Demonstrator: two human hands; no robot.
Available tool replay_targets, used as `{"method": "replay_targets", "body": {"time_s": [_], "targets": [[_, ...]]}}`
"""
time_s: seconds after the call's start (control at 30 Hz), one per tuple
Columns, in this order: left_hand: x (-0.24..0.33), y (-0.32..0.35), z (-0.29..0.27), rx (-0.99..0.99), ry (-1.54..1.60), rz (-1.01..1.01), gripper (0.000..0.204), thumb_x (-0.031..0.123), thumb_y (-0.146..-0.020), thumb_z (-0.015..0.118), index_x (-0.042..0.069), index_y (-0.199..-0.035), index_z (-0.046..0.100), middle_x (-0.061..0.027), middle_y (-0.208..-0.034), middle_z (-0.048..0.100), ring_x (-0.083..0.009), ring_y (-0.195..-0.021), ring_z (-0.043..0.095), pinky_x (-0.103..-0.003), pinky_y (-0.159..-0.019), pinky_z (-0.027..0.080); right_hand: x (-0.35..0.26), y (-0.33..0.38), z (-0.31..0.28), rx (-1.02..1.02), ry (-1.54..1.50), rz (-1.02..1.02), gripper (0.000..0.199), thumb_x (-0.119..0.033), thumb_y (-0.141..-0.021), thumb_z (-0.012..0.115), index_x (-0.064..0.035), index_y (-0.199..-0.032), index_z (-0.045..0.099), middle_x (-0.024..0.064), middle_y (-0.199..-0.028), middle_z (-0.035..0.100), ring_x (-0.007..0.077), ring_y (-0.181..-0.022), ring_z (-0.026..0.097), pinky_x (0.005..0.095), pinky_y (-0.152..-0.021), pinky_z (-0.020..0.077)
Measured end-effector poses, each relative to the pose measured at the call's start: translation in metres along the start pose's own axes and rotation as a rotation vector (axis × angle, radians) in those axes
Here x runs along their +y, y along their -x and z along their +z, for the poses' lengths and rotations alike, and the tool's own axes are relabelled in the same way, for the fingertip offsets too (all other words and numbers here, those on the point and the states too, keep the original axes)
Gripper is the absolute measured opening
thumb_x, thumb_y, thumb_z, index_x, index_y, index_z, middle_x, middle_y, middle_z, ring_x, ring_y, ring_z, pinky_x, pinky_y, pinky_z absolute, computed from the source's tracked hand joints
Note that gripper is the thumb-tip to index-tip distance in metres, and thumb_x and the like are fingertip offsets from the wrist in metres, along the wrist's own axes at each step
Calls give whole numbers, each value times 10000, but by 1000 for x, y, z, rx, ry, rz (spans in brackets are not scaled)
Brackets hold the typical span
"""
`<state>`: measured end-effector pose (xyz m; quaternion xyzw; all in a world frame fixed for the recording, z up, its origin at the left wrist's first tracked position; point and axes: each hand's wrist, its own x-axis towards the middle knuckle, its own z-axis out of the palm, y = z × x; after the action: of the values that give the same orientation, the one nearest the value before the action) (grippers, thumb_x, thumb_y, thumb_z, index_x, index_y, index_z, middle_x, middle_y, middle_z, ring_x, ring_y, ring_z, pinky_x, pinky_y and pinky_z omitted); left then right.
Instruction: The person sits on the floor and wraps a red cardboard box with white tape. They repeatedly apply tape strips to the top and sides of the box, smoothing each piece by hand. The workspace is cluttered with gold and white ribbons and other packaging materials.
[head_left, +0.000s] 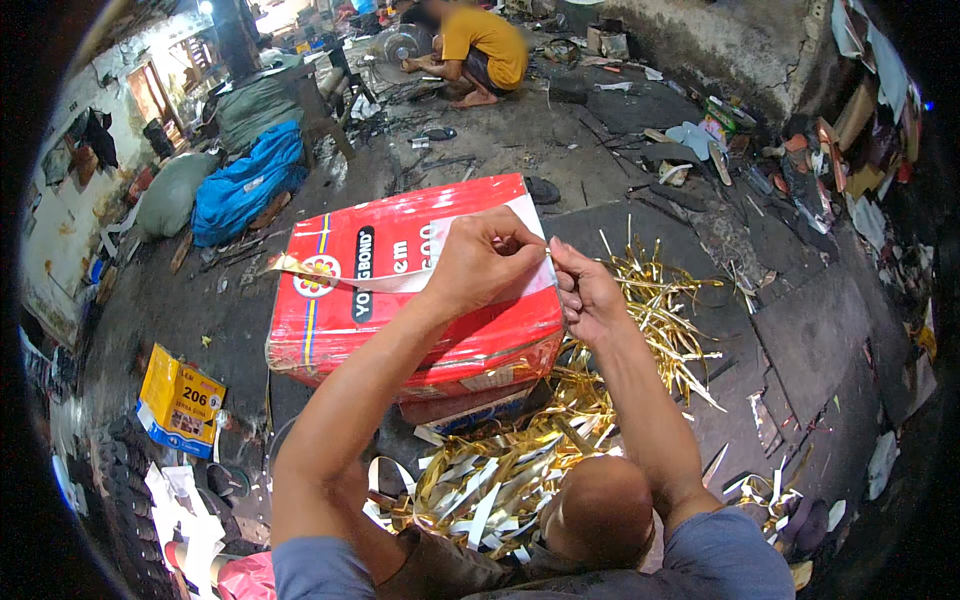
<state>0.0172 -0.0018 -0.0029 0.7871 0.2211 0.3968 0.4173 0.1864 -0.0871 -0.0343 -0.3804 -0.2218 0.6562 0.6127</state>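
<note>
A red cardboard box (400, 345) stands on the floor before me, with a white sheet (528, 215) on the right part of its top. Across the top lies a long gold-and-white strip (385, 283), its curled gold end toward the left and its other part running under my left hand (487, 262). That hand is closed in a pinch above the white sheet. My right hand (590, 293) is also closed, at the box's right edge, its fingertips meeting those of the left. A small gold bit of strip shows between them; the fingers hide most of it.
Gold and white strips (500, 480) heap around my knee and right of the box. A yellow box (180, 400) stands at left, near white paper scraps (185, 515). Farther off are a blue sack (248, 185), a crouching person (480, 50) and scattered scraps along the right wall.
</note>
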Motion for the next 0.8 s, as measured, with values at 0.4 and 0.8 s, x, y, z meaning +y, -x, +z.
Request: {"method": "replay_targets", "body": {"time_s": [0.4, 0.8], "targets": [[5, -2, 4, 34, -70, 57, 62, -2, -876, 711, -42, -830, 722, -57, -872, 678, -96, -775, 648, -270, -678, 553, -56, -42, 27, 312, 1311, -442, 598, -536, -1039, 500, 17, -930, 702, 255, -881, 725, 440, -814, 707, 497, -714, 548], [-1, 2, 0, 34, -43, 41, 11, -25, -859, 744, -15, -863, 747, -45, -878, 684, -86, -780, 652, -245, -611, 528, 15, -67, -14, 396, 1022, -664, 398, -271, -1042, 574, 62, -835, 640, 127, -689, 619, 164, -664, 526, 404, -645, 457]]}}
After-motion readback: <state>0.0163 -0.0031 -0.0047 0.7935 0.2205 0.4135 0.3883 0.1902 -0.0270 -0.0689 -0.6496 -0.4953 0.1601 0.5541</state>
